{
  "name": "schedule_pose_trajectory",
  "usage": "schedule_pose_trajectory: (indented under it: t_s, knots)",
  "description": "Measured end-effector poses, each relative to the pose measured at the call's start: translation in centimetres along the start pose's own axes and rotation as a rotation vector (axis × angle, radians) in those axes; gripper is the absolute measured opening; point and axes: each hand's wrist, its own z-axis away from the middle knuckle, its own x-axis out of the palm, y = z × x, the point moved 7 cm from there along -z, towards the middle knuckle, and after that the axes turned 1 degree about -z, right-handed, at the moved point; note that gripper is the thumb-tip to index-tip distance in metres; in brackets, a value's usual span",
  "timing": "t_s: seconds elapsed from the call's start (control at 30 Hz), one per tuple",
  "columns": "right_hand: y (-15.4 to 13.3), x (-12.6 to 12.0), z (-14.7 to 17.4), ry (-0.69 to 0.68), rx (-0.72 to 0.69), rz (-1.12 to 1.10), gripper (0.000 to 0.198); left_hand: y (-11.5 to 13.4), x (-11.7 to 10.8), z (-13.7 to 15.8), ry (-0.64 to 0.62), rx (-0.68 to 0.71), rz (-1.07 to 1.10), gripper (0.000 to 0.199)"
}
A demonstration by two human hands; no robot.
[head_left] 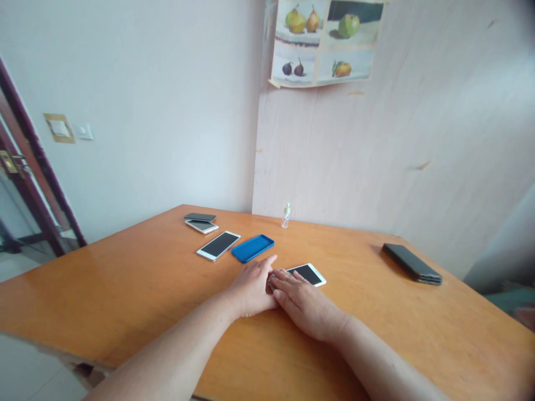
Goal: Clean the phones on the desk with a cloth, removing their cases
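Observation:
A white smartphone [308, 273] with a dark screen lies flat on the wooden table, partly covered by my hands. My left hand [253, 287] is around its left end, index finger along the far side and thumb on the near side. Across the screen rests my right hand [305, 303], fingers together and pressed down near my left thumb. Something small and greyish shows beneath the right fingertips; I cannot make out what it is. Just beyond my left hand sits an empty blue phone case [253, 248].
Left of the case lies another white smartphone [218, 245]. Farther back are a smaller white phone [202, 226] and a dark flat phone or case [200, 217]. A small clear spray bottle [286, 216] stands near the wall. On the right lies a black stack of flat cases [412, 264].

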Motion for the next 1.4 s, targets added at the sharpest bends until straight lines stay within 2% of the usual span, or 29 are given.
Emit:
schedule_pose_trajectory:
  t_s: [0.1,0.27,0.47,0.6,0.73,0.87,0.93,1.1,1.17,1.23,1.4]
  knots:
    - [1.5,-0.3,-0.4,0.026,0.068,0.069,0.046,-0.1,0.0,0.0,-0.010,-0.017,0.025,0.091]
    - [6.0,-1.9,0.9,0.046,0.325,0.190,0.044,0.0,-0.3,0.1,-0.028,-0.050,0.052,0.095]
    - [5.4,-3.7,3.6,-0.078,0.451,0.208,0.046,0.2,-0.6,0.1,-0.052,-0.073,0.069,0.093]
    - [5.3,-3.6,3.3,-0.051,0.409,0.211,0.045,0.4,-0.7,0.1,-0.050,-0.066,0.070,0.092]
    - [6.7,-2.6,1.6,0.020,0.327,0.192,0.040,0.5,-0.7,0.1,-0.033,-0.054,0.068,0.089]
    - [7.6,-2.0,0.7,0.044,0.360,0.208,0.039,0.3,-0.6,0.0,-0.010,-0.042,0.064,0.086]
    - [6.4,-1.9,0.6,0.060,0.337,0.207,0.039,0.2,-0.5,0.0,-0.005,-0.040,0.061,0.087]
    - [0.5,-0.5,0.4,0.024,0.056,0.054,0.048,-0.1,-0.1,0.0,0.012,-0.012,0.036,0.082]
    - [-0.3,-0.2,0.3,-0.006,0.004,0.013,0.051,-0.2,-0.1,0.0,0.024,-0.003,0.026,0.080]
    - [0.7,-0.5,0.2,0.007,0.032,0.036,0.050,-0.2,-0.2,0.1,0.029,-0.001,0.035,0.079]
    - [6.4,-2.1,0.5,0.121,0.367,0.173,0.043,0.2,-0.5,0.4,0.026,-0.035,0.048,0.081]
